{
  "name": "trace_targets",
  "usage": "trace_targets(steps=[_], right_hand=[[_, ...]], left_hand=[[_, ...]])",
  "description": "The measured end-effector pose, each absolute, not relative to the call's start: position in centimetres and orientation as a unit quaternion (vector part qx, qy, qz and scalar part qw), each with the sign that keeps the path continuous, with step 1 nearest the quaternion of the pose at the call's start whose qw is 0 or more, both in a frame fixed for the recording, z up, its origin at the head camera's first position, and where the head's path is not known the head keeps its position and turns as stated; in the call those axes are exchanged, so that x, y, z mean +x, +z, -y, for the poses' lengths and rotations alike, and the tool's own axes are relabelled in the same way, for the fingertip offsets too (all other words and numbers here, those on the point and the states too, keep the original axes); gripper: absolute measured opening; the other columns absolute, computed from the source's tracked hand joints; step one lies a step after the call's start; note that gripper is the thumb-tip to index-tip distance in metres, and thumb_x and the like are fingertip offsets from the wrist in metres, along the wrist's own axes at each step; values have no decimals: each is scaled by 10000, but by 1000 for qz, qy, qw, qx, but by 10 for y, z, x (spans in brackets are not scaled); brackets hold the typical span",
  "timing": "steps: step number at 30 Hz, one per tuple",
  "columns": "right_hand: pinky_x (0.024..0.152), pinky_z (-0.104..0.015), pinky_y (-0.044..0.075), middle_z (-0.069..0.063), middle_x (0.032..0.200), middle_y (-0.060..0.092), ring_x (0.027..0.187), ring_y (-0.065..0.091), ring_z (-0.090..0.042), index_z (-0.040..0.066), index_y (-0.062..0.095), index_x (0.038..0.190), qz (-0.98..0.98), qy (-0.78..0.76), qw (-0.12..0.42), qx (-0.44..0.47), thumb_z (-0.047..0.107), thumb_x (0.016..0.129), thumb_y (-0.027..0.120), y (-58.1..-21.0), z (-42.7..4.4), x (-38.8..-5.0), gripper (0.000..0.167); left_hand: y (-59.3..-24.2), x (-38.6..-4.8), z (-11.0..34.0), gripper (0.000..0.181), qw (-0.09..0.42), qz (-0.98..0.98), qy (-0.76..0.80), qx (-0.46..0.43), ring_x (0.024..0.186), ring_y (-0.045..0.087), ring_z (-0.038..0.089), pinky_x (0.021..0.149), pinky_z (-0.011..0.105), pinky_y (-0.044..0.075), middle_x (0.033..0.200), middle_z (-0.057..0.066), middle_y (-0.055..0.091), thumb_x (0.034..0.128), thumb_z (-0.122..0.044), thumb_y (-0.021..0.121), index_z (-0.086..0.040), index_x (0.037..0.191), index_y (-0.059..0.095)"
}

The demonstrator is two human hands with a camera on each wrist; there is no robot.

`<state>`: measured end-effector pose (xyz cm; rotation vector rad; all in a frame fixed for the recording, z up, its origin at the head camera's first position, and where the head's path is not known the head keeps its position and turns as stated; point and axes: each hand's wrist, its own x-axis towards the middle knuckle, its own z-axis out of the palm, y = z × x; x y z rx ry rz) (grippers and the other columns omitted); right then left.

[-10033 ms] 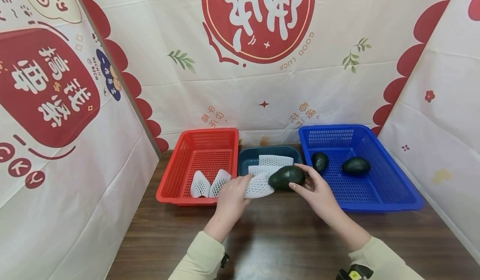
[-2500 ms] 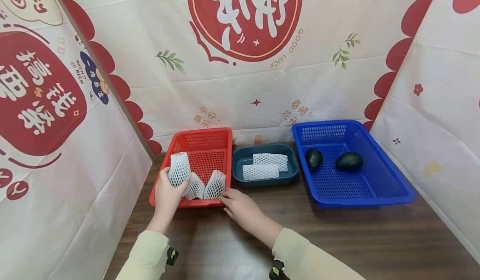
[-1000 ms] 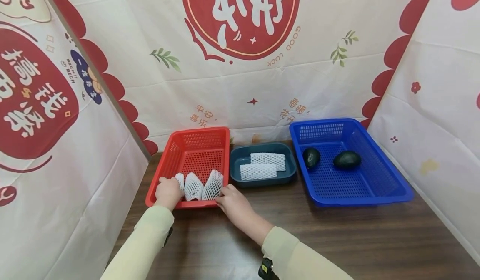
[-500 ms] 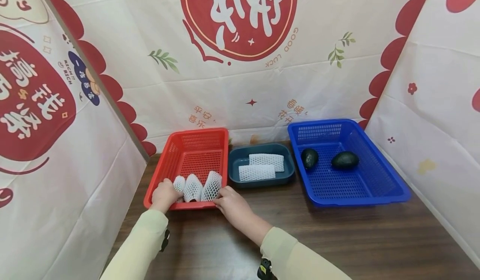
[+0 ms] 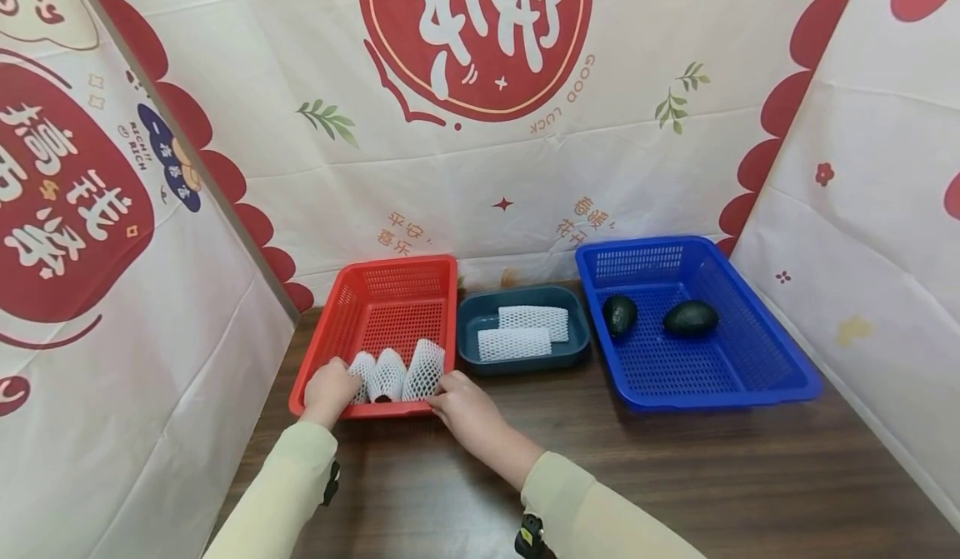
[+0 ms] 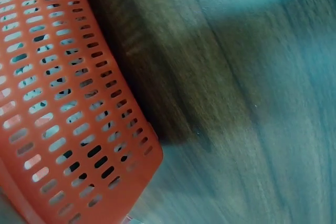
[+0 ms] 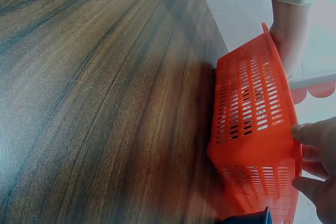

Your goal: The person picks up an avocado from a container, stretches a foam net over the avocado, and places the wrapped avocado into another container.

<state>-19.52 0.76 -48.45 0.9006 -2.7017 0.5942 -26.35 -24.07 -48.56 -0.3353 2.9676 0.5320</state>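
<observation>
Three avocados in white foam net sleeves stand in a row at the front of the red basket [image 5: 397, 292]. My left hand [image 5: 330, 391] reaches over the basket's front left corner and holds the leftmost sleeved avocado [image 5: 362, 376]; its fingertips are partly hidden. Beside it are the middle sleeved avocado [image 5: 388, 374], dark at its lower end, and the right sleeved avocado [image 5: 424, 371]. My right hand [image 5: 468, 413] grips the basket's rim at the front right corner. In the right wrist view, fingers of that hand [image 7: 317, 150] lie at the red rim.
A dark teal tray [image 5: 468, 326] with two flat foam net sleeves [image 5: 514, 343] stands right of the red basket. Farther right, a blue basket [image 5: 720, 392] contains two bare avocados [image 5: 691, 318]. Brown wooden tabletop [image 5: 420, 492] lies in front; printed cloth walls enclose the sides and back.
An avocado was held at a foam sleeve between both hands earlier. My left hand then lowered the sleeved avocado into the red basket. Over the last half second, the sleeved avocados shifted slightly.
</observation>
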Motion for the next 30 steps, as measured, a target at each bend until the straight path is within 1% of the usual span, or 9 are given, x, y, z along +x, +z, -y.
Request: trace_targets(steps=[5,9,12,15,17,21,24,28,30], right_hand=[[761,-194,472,32,895,583,903,525,-108,141,783,1007,925,200,109,304,141,898,712,-484,-8,-195,130],[760,-192,469,35,893,583,901,527,-108,150,785,999,922,197,118,311,144,897,713,-484,-8,-195,124],[762,-190,469,33,896,587,903,529,-110,154,786,999,921,194,122,315,151,900,711,-484,-9,-195,124],[757,-192,468,30,895,584,901,525,-113,158,786,1009,923,186,119,316,155,903,709,-482,-9,-196,131],[758,-196,469,30,895,584,902,524,-114,160,786,1012,924,181,116,316,158,904,708,-481,-9,-196,133],[771,-199,471,36,908,591,916,525,-110,164,784,1020,925,172,110,320,166,911,701,-480,-9,-196,137],[800,-205,475,31,928,610,940,539,-113,158,780,1028,922,165,111,332,169,918,692,-478,-11,-196,142],[913,-258,469,-20,1076,653,1052,563,-154,129,756,1081,911,164,111,361,167,919,684,-474,-19,-197,181],[964,-290,452,-48,1158,646,1110,559,-180,111,740,1111,906,166,112,373,166,917,682,-471,-25,-198,209]], left_hand=[[-486,-261,237,291,38,-980,161,-109,896,524,389,745,509,456,886,195,592,871,-218,602,40,998,558],[-485,-260,233,309,42,-981,151,-111,881,522,414,750,530,461,893,228,566,877,-193,571,72,1028,527],[-486,-260,231,346,38,-983,140,-110,893,526,435,775,548,468,931,268,543,889,-192,555,107,1057,506],[-488,-260,230,374,21,-987,127,-101,959,497,449,816,555,452,989,296,521,905,-209,551,126,1065,507],[-490,-260,229,366,4,-988,119,-96,983,475,445,817,557,455,1009,295,511,913,-216,553,118,1056,516],[-490,-260,227,337,-25,-990,106,-88,970,464,426,791,570,460,1008,268,516,922,-225,564,83,1056,540],[-489,-261,226,340,-41,-993,91,-69,967,487,412,793,582,461,1028,248,545,926,-235,580,53,1106,566],[-487,-262,222,368,-51,-994,98,-27,996,549,383,848,569,477,1080,214,598,929,-236,617,14,1198,596],[-485,-263,218,359,-41,-991,130,-6,999,576,355,869,550,486,1084,187,613,926,-228,640,-8,1209,616]])
